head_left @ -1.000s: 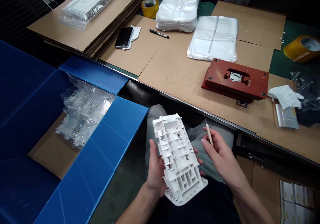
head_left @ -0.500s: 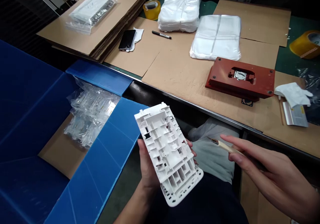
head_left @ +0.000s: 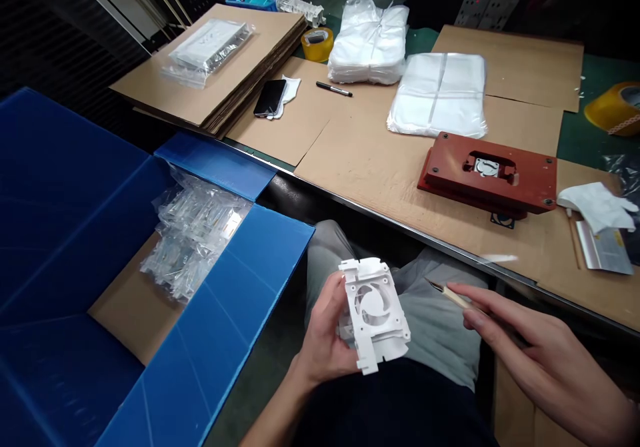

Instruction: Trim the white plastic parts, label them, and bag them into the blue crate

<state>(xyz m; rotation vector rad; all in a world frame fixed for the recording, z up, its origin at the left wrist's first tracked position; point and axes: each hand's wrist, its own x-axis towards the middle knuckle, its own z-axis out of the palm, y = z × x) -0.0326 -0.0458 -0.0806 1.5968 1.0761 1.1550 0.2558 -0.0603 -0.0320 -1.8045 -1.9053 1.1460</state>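
Note:
A white plastic housing (head_left: 400,314) with a round, fan-shaped opening is gripped in my left hand (head_left: 325,334), its end face turned up at me above my lap. The thumb and fingers hold its left side, and the rest of its body is mostly hidden behind that face. My right hand (head_left: 525,347) is closed around a trimming knife (head_left: 456,298) with a pale handle. The knife's thin blade points left toward the housing, with a gap between them.
On my left stands a blue box (head_left: 240,287) with bagged parts (head_left: 195,234) inside. The cardboard-covered bench (head_left: 360,147) carries a red fixture (head_left: 520,174), stacked clear bags (head_left: 440,94), a phone (head_left: 270,97), a pen (head_left: 334,89) and yellow tape (head_left: 617,107).
My left hand has turned the housing from its ribbed long side to its fan-opening end and shifted it right. The knife stays in my right hand; the view has tilted up slightly.

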